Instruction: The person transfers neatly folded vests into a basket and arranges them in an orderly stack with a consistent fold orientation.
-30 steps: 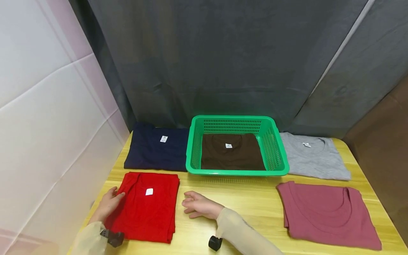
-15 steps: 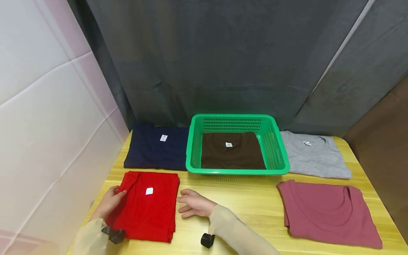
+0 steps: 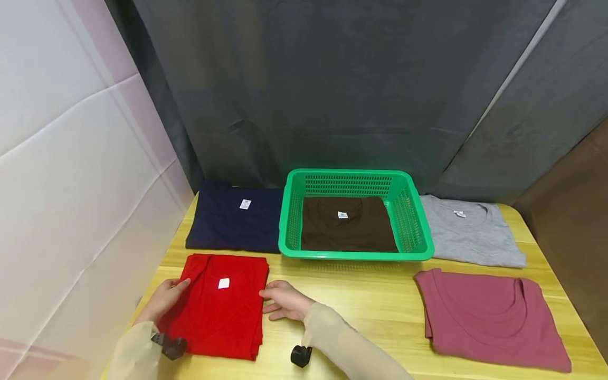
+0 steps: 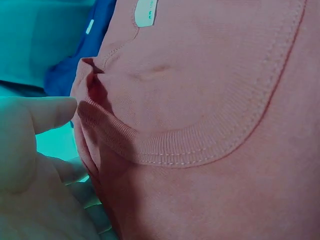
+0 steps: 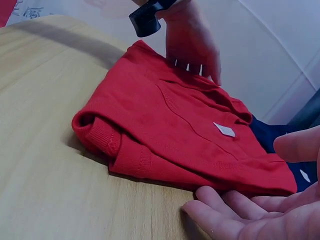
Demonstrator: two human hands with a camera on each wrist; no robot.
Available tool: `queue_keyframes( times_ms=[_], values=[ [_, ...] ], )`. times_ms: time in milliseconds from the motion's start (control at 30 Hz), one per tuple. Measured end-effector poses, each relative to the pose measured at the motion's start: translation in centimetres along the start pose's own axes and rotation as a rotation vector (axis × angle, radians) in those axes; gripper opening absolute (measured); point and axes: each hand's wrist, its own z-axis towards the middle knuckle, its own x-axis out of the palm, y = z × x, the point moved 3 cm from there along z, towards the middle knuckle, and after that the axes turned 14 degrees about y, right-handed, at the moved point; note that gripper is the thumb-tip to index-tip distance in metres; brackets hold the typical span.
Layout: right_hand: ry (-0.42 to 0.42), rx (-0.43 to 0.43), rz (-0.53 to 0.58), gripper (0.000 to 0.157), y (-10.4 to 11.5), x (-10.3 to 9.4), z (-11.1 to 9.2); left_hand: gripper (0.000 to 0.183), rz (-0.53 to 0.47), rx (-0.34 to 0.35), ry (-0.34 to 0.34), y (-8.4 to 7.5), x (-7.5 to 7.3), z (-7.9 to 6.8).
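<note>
A folded red shirt (image 3: 218,316) with a white neck label lies on the table at front left. My left hand (image 3: 163,301) is at its left side. In the left wrist view the thumb (image 4: 55,111) reaches the shirt's edge, and the other fingertips meet the side lower down. My right hand (image 3: 287,301) is at the opposite side. In the right wrist view its fingers (image 5: 215,212) lie low along the near edge, palm up, with the thumb (image 5: 297,145) raised apart from the cloth.
Behind the red shirt lies a folded navy shirt (image 3: 233,224). A green basket (image 3: 356,256) beside it holds a folded brown shirt (image 3: 349,232). To the right are a grey shirt (image 3: 470,237) and a dusty-pink shirt (image 3: 494,322). A pale wall (image 3: 85,211) borders the left side.
My right hand has moved left, from a gap over the bare wood to the red shirt's right edge. The left hand has barely shifted; the shirts and basket stay put.
</note>
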Motion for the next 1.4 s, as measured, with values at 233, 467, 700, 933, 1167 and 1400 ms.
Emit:
queue_keyframes(
  times_ms=[233,467,700,933,1167,1400],
  values=[
    [-0.007,0.004,0.033,0.053,0.0,0.3,0.5,0.057,0.035,-0.006,0.001,0.1,-0.3,0.2],
    [-0.033,0.009,0.043,0.049,0.0,0.8,0.5,0.058,0.026,-0.013,0.023,0.1,-0.2,0.3],
    [-0.038,0.001,0.067,0.047,-0.2,1.4,1.0,0.066,-0.08,-0.031,0.084,0.1,0.1,0.3],
    [-0.03,-0.018,0.118,0.034,-0.6,1.9,1.5,0.054,-0.11,0.017,0.082,0.3,0.2,0.1],
    [-0.025,-0.024,0.134,0.025,-0.8,2.1,1.7,0.051,-0.165,0.045,0.1,0.8,0.4,0.2],
    [-0.02,-0.032,0.104,0.022,-1.0,2.1,1.9,0.056,-0.216,0.057,0.115,1.3,0.6,0.4]
  ],
)
